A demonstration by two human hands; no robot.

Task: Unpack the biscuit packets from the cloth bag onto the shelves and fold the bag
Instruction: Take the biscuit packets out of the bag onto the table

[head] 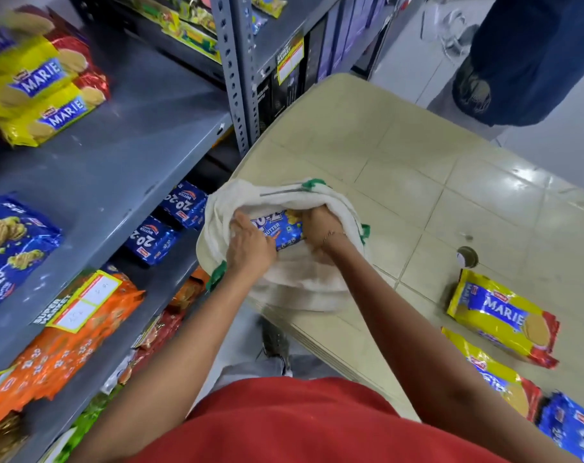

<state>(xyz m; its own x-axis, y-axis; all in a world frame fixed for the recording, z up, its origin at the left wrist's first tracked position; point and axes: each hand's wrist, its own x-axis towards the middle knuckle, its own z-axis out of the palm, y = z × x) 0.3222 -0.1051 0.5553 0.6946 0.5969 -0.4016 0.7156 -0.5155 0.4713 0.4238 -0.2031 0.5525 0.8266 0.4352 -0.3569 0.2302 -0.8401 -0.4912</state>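
Both grips closed on blue packet (278, 230) inside white cloth bag (297, 285): left hand (248, 243) curls round its left end, right hand (320, 227) round its right end. Bag sits on counter (400, 182) at near-left edge, beside shelves (117, 155). Two Marie packets (501, 315) lie on counter's right side, another blue packet (571, 429) nearer.

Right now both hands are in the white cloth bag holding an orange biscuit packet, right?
Not quite. The packet is blue, a 20-20 butter cookies packet, not orange. The head view shows the left hand and right hand gripping it inside the white cloth bag on the table.
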